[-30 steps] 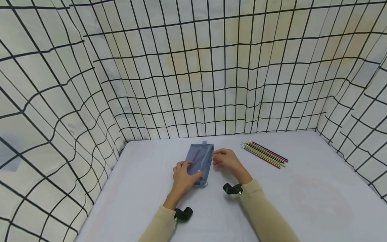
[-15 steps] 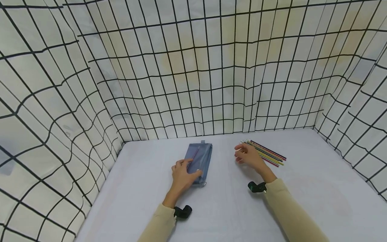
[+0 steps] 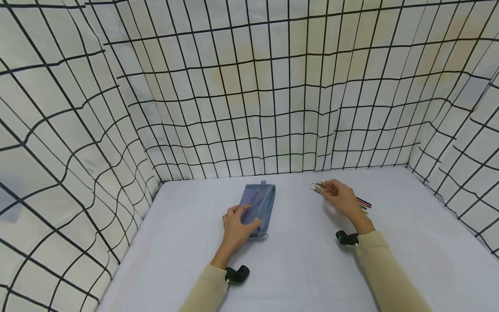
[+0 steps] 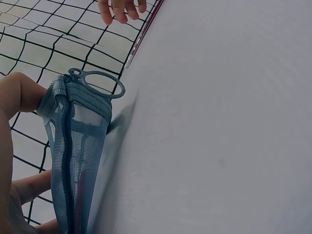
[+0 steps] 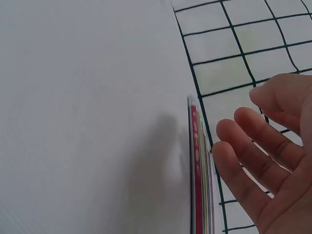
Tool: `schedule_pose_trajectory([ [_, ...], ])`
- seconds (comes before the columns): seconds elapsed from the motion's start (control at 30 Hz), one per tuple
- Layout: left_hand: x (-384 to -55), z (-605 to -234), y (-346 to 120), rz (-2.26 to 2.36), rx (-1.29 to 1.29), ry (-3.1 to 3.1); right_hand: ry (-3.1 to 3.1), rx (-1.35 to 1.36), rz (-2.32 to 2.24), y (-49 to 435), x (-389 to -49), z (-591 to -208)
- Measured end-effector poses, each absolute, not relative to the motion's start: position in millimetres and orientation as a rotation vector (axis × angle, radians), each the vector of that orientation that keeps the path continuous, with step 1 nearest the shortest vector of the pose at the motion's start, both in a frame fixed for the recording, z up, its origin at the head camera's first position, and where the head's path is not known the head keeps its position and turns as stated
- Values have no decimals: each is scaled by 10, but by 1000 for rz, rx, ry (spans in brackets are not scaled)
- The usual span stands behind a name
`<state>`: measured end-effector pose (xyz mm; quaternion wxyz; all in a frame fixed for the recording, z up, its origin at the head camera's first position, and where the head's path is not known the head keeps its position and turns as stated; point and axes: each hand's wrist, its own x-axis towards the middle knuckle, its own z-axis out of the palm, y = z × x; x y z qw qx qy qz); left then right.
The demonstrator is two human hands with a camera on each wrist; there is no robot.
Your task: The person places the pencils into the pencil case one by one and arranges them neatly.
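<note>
A blue mesh zip pencil case [image 3: 266, 200] lies on the white table, a thin reddish pencil [image 3: 254, 197] showing through it. My left hand [image 3: 235, 229] rests on the case, thumb and fingertips spread over its upper face. In the left wrist view the case's zipped side [image 4: 85, 126] and pull ring [image 4: 123, 90] face the camera; some fingertips are hidden behind the case. Over a bundle of colored pencils [image 3: 317, 186] hovers my right hand [image 3: 344, 200], its fingers loosely bent. The right wrist view shows a gap between those fingers and the pencils [image 5: 197, 185].
A white cloth wall with a black grid [image 3: 273, 108] rises behind the table and at both sides. The white tabletop [image 3: 296, 268] stretches in front of the case and pencils. Black wrist cameras [image 3: 238, 274] sit by both cuffs.
My right hand has moved right, from beside the pencil case to above the pencils. The left hand and the case have stayed in place.
</note>
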<state>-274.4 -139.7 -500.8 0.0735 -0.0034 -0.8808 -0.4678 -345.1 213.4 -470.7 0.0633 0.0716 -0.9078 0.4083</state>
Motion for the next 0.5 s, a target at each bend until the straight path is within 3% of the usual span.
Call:
schedule_pose_trajectory([
  [0.5,-2745,-4999,-1406,-1406,8,-2656,-2889,273,930,2346,-3490,-4743],
])
